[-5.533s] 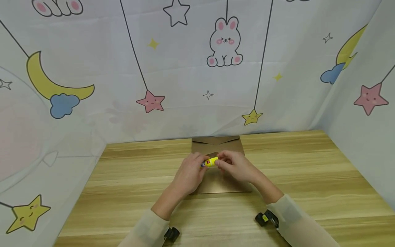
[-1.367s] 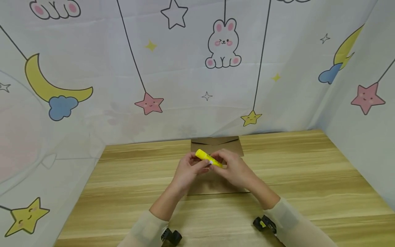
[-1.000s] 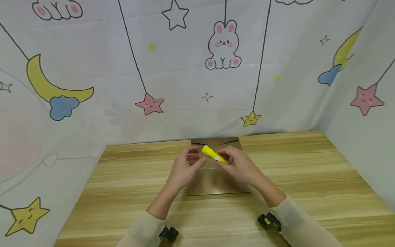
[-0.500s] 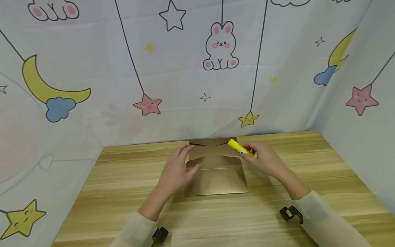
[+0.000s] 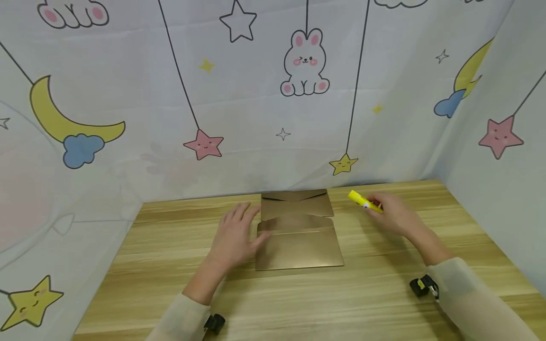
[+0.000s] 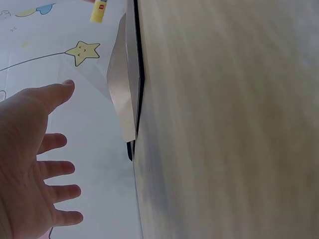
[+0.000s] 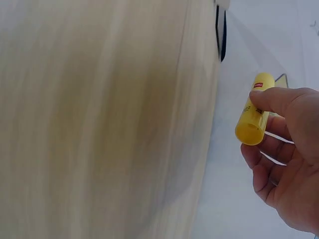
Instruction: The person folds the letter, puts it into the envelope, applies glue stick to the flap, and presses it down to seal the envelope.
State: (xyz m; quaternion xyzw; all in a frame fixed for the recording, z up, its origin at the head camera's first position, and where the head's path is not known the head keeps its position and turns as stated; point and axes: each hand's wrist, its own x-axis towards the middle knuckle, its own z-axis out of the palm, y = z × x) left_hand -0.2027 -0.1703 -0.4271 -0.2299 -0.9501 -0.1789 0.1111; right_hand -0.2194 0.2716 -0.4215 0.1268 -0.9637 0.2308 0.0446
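Note:
My right hand (image 5: 394, 214) holds a yellow glue stick (image 5: 363, 201) between thumb and fingers, raised to the right of the envelopes. In the right wrist view the thumb presses on the side of the glue stick (image 7: 255, 112), whose round end faces the camera. My left hand (image 5: 235, 235) hovers at the left edge of a bronze envelope (image 5: 298, 253), fingers spread and holding nothing. That envelope lies with its flap up, pointing away from me. From the left wrist view, the flap (image 6: 121, 82) stands a little off the table.
Behind the front envelope, a second bronze envelope (image 5: 297, 207) lies against the back edge of the wooden table (image 5: 179, 258). A white printed curtain (image 5: 256, 94) closes off the back and sides. Small black cameras (image 5: 424, 285) sit at both wrists.
Both hands were together on the glue stick over the envelope. The left hand has let go and moved left; the right hand has carried the glue stick right, uncovering the envelope.

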